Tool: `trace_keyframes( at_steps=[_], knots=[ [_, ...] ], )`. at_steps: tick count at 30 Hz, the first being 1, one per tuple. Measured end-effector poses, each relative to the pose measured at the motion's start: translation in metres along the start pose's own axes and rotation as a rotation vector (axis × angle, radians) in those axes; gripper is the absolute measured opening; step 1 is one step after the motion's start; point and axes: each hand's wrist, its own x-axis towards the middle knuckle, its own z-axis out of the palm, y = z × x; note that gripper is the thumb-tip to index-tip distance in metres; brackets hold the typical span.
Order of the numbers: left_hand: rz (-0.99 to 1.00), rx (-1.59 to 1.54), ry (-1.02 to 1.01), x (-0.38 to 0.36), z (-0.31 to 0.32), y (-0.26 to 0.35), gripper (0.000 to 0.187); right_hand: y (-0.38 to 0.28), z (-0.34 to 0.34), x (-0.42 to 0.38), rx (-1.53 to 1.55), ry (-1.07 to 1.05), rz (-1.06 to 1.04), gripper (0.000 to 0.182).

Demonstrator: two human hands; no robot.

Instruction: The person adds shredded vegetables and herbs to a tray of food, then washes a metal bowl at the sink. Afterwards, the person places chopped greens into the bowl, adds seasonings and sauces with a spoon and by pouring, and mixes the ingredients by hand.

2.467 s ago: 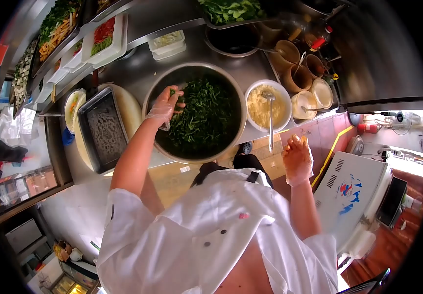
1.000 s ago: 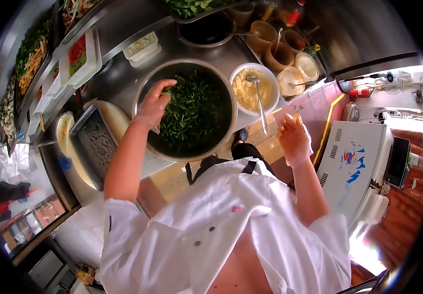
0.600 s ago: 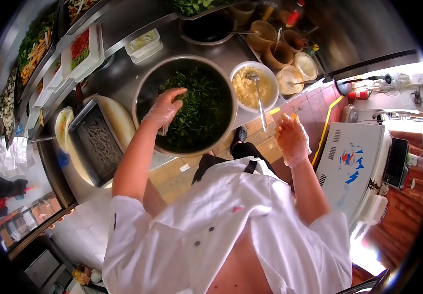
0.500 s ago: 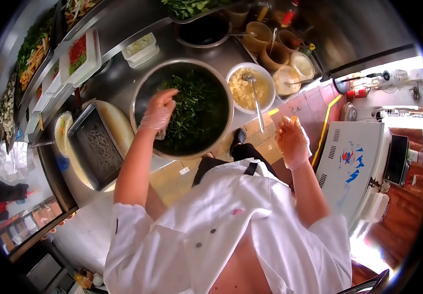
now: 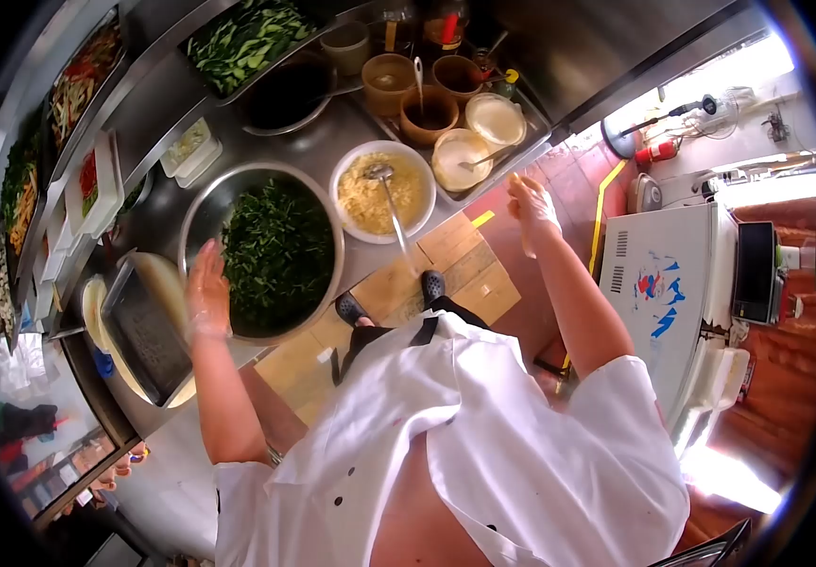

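Observation:
My left hand [image 5: 207, 295], in a clear plastic glove, is at the left rim of a large steel bowl [image 5: 340, 260], its fingers stretched upward and holding nothing. Chopped dark green leaves [image 5: 275, 241] fill much of that bowl. My right hand [image 5: 532, 210], also in a clear glove, is raised over the floor at the right, apart from the counter, with fingers loosely bent and nothing visible in them. Between the hands stands a white bowl [image 5: 341, 210] of crumbly pale yellow food [image 5: 398, 189], a metal spoon [image 5: 393, 213] resting in it.
Seasoning tubs [image 5: 429, 115] stand in a tray behind the white bowl. A dark rectangular pan [image 5: 143, 331] lies left of the steel bowl. Trays of cut vegetables [image 5: 247, 42] line the back shelf. A white freezer [image 5: 658, 293] is at the right.
My left hand has moved from above the leaves to the bowl's left rim. My right hand is higher and nearer the tub tray. The view has shifted, moving the bowls leftward.

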Motion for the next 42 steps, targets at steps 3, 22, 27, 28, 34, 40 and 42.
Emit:
trace_keyframes(
  at_steps=[3, 22, 27, 28, 34, 40, 42],
  knots=[
    [-0.062, -0.063, -0.03, -0.018, 0.014, -0.022, 0.052, -0.02, 0.008, 0.044, -0.323, -0.027, -0.176, 0.08],
    [0.064, -0.115, 0.029, -0.086, 0.109, -0.024, 0.054, -0.019, 0.007, 0.12, -0.463, -0.241, -0.882, 0.026],
    [0.052, -0.136, 0.026, -0.087, 0.109, -0.035, 0.054, 0.005, 0.021, 0.13, -0.418, -0.192, -0.569, 0.029],
    [0.043, -0.162, 0.04, -0.09, 0.11, -0.034, 0.051, 0.004, 0.019, 0.128, -0.401, -0.166, -0.492, 0.029],
    [0.028, -0.146, 0.111, -0.106, 0.12, -0.027, 0.047, 0.008, 0.012, 0.147, -0.499, -0.02, -0.487, 0.034],
    [0.022, -0.157, 0.095, -0.11, 0.102, -0.029, 0.05, -0.022, -0.002, 0.134, -0.378, -0.034, -0.45, 0.037],
    [0.021, -0.179, 0.07, -0.108, 0.097, -0.032, 0.05, -0.024, -0.008, 0.133, -0.356, -0.032, -0.447, 0.037]
  ],
)
